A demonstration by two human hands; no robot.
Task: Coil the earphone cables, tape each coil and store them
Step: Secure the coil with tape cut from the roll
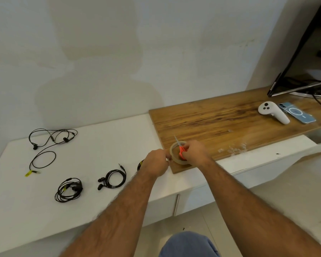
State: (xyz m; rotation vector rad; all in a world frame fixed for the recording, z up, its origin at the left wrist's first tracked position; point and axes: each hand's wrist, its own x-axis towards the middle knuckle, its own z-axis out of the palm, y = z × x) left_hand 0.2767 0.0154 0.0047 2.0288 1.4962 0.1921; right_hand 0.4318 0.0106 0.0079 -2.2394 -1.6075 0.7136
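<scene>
Nearest, L hand (157,161) has its grip pinched at the tape roll's (176,153) edge, prob. on the free end, though that's too small to confirm. R hand (194,152) grips orange scissors (182,150) right over the roll, at the wood board's (230,119) near corner. Risks: strip folds onto itself or blades nick a finger, hands being so close. Two coiled earphones (69,190) lie on the white counter (119,138), w/ another part-hidden behind L hand; farther back, one uncoiled set (50,140) could tangle.
</scene>
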